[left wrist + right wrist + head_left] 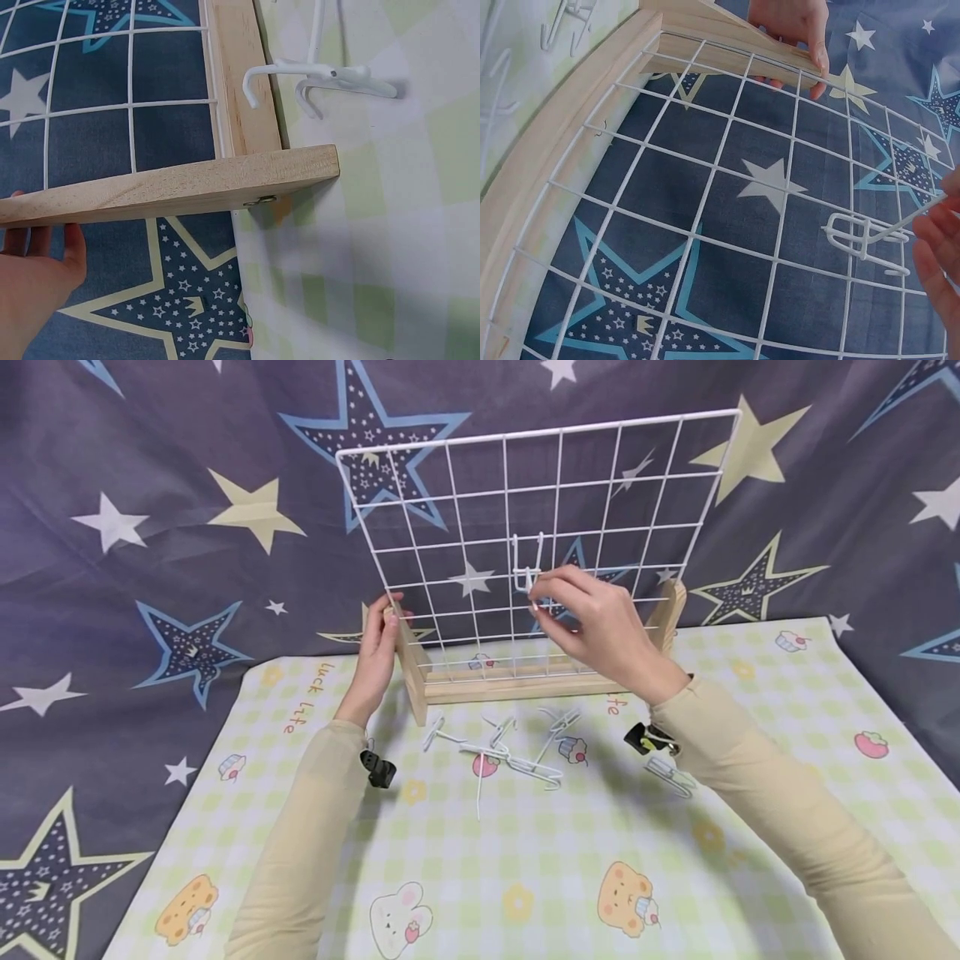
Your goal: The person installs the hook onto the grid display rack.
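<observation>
A white wire grid panel [540, 432] stands in a wooden stand [525, 686] at the back of the table. My left hand [375, 660] grips the stand's left wooden upright [180, 184], fingers behind it and thumb on the near side. With thumb and fingertips, my right hand [600, 622] pinches the rod of a white wire hook [866, 238] in front of the panel's middle. The hook's bent frame overlaps the grid wires, and its rod points out toward me. In the right wrist view only the right fingers [934, 247] show, at the edge.
Several loose white wire hooks [517, 762] lie in a loose pile before the stand. One more hook [670, 777] lies apart, below my right forearm. A green checked tablecloth [465, 860] covers the table. Behind the panel hangs a dark star-patterned cloth [67, 610].
</observation>
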### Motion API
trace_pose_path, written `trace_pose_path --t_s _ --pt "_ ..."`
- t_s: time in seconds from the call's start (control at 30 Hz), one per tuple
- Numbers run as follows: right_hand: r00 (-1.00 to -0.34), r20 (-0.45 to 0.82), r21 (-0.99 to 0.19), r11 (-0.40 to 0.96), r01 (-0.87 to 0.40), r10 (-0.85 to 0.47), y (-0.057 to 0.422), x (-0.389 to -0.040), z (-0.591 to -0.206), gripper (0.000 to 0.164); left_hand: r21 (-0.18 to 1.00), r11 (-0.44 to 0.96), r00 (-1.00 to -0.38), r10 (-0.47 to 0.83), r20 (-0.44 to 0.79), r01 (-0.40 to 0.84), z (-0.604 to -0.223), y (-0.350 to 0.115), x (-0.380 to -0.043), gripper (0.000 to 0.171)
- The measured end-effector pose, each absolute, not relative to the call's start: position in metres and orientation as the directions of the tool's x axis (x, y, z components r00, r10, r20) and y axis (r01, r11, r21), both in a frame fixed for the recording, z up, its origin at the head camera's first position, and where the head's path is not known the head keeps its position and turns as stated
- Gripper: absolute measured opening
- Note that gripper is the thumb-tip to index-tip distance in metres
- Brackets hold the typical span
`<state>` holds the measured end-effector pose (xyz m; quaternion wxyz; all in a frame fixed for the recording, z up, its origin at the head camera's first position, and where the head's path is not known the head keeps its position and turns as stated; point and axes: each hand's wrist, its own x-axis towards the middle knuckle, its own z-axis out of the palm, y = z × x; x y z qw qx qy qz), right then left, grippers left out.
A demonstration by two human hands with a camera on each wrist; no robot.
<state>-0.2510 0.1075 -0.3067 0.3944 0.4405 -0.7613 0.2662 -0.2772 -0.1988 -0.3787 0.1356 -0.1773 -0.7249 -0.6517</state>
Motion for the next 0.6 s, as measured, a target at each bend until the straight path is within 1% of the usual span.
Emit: trace_pose_path --t_s 0.13,0.43,0.6 --pt "-0.306 0.833 -0.048 0.491 -0.870 -0.461 0.109 -0.247 -0.309 0.013 0.893 0.086 -0.897 0.069 0.437 0.442 -0.391 -0.203 -0.288 0.039" --pt "-0.293 0.852 -0.059 0.476 -0.877 -0.434 0.115 -0.239 -0.311 0.012 0.895 0.105 -0.900 0.078 0.428 0.434 -0.370 -0.195 -0.268 0.038" --pt "-0.323 0.849 -0.098 0.474 -0.875 -0.419 0.122 -0.236 -0.316 0.011 0.899 0.088 -0.902 0.085 0.423 0.429 -0.369 -0.194 -0.267 0.038"
